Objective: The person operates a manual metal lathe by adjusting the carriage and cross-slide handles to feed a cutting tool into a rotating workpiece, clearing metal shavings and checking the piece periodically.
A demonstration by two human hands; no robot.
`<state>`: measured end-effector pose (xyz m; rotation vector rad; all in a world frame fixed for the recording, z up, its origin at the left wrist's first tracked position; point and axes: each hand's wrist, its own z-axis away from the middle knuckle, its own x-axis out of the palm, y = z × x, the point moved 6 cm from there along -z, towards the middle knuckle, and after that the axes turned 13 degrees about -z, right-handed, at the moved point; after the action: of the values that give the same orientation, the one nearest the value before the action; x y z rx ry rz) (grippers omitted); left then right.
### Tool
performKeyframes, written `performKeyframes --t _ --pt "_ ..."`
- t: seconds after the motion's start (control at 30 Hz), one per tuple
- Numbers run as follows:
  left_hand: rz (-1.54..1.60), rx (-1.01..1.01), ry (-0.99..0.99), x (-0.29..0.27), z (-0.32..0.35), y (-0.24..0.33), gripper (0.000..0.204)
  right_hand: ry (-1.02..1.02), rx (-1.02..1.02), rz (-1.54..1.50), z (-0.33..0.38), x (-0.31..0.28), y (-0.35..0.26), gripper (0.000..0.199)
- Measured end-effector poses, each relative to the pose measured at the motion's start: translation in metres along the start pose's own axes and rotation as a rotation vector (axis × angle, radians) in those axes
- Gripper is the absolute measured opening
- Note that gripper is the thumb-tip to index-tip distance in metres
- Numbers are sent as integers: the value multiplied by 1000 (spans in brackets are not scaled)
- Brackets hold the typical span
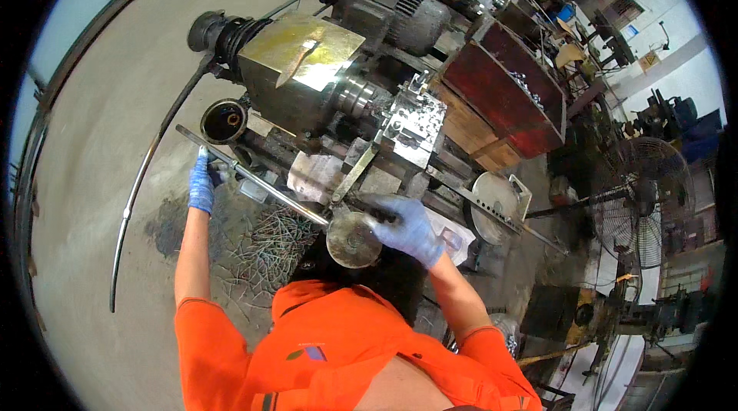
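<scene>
My left hand (201, 186), blue-gloved at nine o'clock, meets a long steel lever (283, 196), fingers partly hidden, grip unclear; my right hand (409, 228), blurred and half-curled at five, nears a round metal disc (354, 242) at six, its hold untellable. Slipping off could drop my left into sharp swarf (269, 251) at eight.

I wear a mottled light-blue left glove (201, 186) and a light-blue right glove (411, 232). My shirt (330, 319) is solid orange with a green-and-purple emblem (316, 352). Steel rod (277, 192): silver-grey. Round disc (354, 244): dull grey. Headstock cover (269, 46): greenish yellow. Electric motor (403, 15): dark grey, rib-striped. Bin (488, 92): dark red.
</scene>
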<state>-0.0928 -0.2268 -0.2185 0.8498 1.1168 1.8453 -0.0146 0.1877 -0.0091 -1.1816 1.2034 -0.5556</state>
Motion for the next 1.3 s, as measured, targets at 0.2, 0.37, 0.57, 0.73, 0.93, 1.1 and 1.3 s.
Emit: performKeyframes --t 0.2,0.37,0.57,0.73,0.93,1.1,1.3 --pt "-190 -142 80 -58 -34 -65 31 195 -4 -236 43 -28 29 27" --pt "-384 -73 -20 -16 -30 -67 20 128 21 -475 24 -6 9 29" --pt "-1546 444 179 16 -14 -27 26 252 11 -78 53 -24 23 18" --pt "-2174 721 -375 53 -16 -63 32 320 255 75 103 -49 46 16" --pt "-1816 603 -212 71 -14 -77 42 465 351 -49 148 -37 84 17" --pt "-1775 342 28 71 0 -104 35 395 307 32 138 -28 67 17" --pt "-2045 646 -256 59 -30 -103 29 460 235 123 141 -69 64 17"
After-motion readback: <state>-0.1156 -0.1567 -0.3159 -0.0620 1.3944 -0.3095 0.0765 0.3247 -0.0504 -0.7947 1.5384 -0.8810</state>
